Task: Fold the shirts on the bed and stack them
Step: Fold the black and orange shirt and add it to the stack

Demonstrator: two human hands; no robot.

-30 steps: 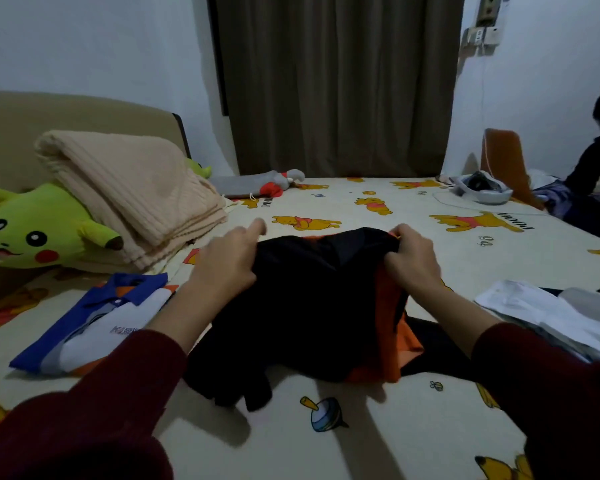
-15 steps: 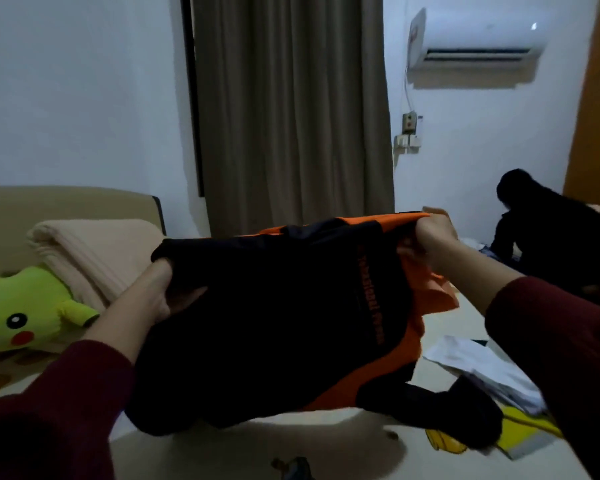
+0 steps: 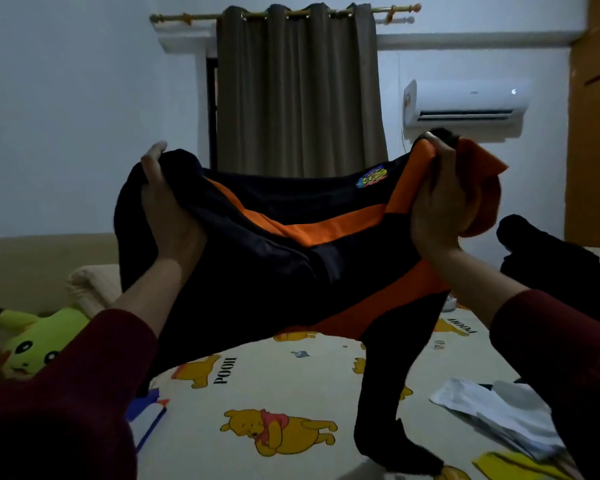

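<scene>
I hold a black shirt with orange stripes (image 3: 291, 265) spread wide in the air above the bed (image 3: 291, 393). My left hand (image 3: 168, 209) grips its left edge and my right hand (image 3: 433, 206) grips its right edge, where orange fabric bunches. A colourful badge shows near the top right of the shirt. One long black sleeve hangs down and touches the sheet. A folded blue and white shirt (image 3: 149, 417) lies on the bed at lower left, partly hidden by my sleeve. A white garment (image 3: 492, 414) lies crumpled at lower right.
A yellow plush toy (image 3: 39, 337) and a folded beige blanket (image 3: 90, 285) rest by the headboard on the left. A person in dark clothes (image 3: 551, 261) sits at the right. A curtain and an air conditioner (image 3: 465, 109) are on the far wall.
I have lifted the shirt from the bed up to chest height and pulled my hands apart, so it is stretched out. My view has tilted upward.
</scene>
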